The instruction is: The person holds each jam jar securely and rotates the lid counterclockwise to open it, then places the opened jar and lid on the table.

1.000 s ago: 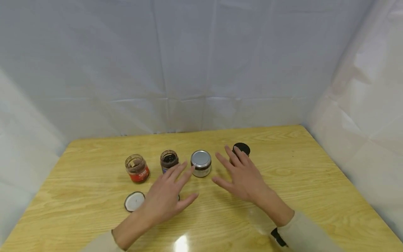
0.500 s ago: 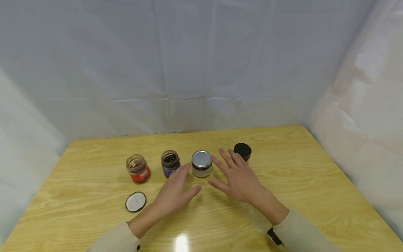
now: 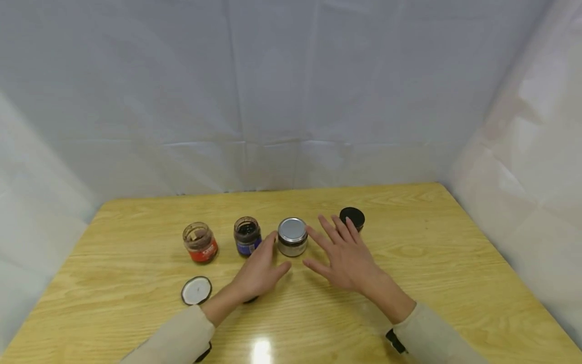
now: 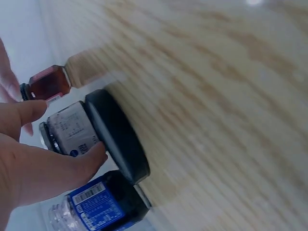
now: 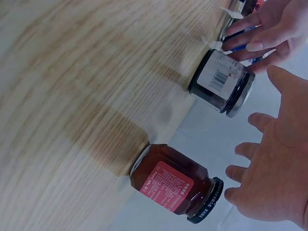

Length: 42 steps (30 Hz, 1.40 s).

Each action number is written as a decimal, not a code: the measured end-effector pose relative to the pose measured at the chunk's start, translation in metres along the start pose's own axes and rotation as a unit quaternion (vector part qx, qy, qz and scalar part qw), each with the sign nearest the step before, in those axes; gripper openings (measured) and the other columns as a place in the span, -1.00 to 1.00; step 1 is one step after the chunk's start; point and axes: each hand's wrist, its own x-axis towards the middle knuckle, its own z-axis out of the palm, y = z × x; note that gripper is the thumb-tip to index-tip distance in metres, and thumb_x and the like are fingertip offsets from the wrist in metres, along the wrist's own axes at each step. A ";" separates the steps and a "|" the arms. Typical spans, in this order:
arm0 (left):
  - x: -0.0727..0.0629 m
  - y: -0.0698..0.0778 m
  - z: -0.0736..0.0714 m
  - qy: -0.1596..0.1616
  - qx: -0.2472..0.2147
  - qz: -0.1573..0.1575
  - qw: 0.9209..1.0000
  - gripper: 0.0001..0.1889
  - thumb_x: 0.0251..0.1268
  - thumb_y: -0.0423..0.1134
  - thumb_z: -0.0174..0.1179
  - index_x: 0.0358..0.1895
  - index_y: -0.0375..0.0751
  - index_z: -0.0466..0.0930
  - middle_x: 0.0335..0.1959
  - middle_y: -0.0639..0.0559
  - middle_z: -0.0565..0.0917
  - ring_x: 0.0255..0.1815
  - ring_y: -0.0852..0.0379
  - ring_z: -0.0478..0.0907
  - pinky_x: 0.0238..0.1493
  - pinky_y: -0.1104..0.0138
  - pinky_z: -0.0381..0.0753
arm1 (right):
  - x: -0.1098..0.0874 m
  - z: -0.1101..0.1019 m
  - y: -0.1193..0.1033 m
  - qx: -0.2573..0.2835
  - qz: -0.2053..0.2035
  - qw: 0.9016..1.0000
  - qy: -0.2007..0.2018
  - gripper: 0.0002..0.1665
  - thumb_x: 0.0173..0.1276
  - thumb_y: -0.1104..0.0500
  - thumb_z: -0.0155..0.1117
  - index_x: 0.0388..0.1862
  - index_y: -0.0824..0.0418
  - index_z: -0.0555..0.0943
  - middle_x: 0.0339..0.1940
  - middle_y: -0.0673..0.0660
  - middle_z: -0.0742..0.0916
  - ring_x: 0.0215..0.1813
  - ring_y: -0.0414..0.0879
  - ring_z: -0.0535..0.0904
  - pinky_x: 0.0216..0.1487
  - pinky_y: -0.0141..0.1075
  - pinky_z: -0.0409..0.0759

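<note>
A glass jar with a silver lid (image 3: 292, 230) and a white label stands upright among the others. At its left side my left hand (image 3: 260, 270) is held with thumb apart from the fingers, nearest to this jar. My right hand (image 3: 347, 260) spreads its fingers at the jar's right, the index fingertip right at the lid's edge and the other fingertips overlapping the black-lidded jar (image 3: 352, 217) in the head view. In the right wrist view that black-lidded jar (image 5: 168, 183) has a red label, and the silver-lidded jar (image 5: 220, 79) stands between the two hands.
Left of the hands stand an open jar with a blue label (image 3: 247, 236) and an open jar with a red label (image 3: 200, 243). A lid (image 3: 196, 290) lies white side up before them. Another dark lid (image 4: 118, 137) lies partly hidden under my left hand in the head view.
My left hand has moved right and narrowed its spread, uncovering the blue-labelled jar. My right hand has shifted slightly left toward the silver-lidded jar. The jars keep their places.
</note>
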 end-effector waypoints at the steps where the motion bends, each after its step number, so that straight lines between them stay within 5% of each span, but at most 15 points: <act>1: 0.001 0.000 0.001 0.000 -0.003 -0.002 1.000 -0.22 0.26 -0.24 0.24 0.41 -0.50 0.04 0.34 -0.43 0.24 0.35 -0.26 0.20 0.28 -0.05 0.22 | 0.000 0.000 0.000 0.000 0.000 1.000 0.000 -0.18 0.38 -0.38 -0.06 0.51 -0.07 0.17 0.52 0.18 0.16 0.50 0.16 -0.06 0.42 0.09 -0.20; 16: 0.021 -0.007 0.014 0.031 -0.022 -0.009 0.999 -0.10 0.19 -0.21 0.32 0.41 -0.55 -0.06 0.32 -0.47 0.25 0.32 -0.29 0.24 0.27 -0.05 0.24 | 0.004 0.001 -0.001 -0.006 -0.005 1.000 0.006 -0.18 0.37 -0.39 -0.07 0.50 -0.06 0.21 0.51 0.17 0.18 0.51 0.15 -0.07 0.43 0.07 -0.18; 28: 0.043 -0.011 0.025 0.069 -0.097 -0.048 0.992 -0.06 -0.09 -0.23 0.49 0.34 -0.51 0.14 0.18 -0.38 0.44 0.20 -0.24 0.39 0.20 -0.02 0.34 | 0.006 0.000 -0.003 0.003 -0.003 1.000 0.008 -0.20 0.38 -0.37 -0.06 0.50 -0.06 0.20 0.51 0.17 0.17 0.51 0.15 -0.07 0.43 0.06 -0.19; 42: 0.047 -0.013 0.024 0.066 -0.073 -0.048 0.994 -0.24 -0.13 -0.20 0.53 0.19 -0.36 0.36 0.06 -0.24 0.57 0.10 -0.17 0.49 0.12 0.01 0.42 | 0.008 0.002 -0.001 0.016 0.003 1.000 0.001 -0.20 0.39 -0.38 -0.10 0.51 -0.09 0.17 0.52 0.16 0.15 0.51 0.13 -0.10 0.43 0.05 -0.23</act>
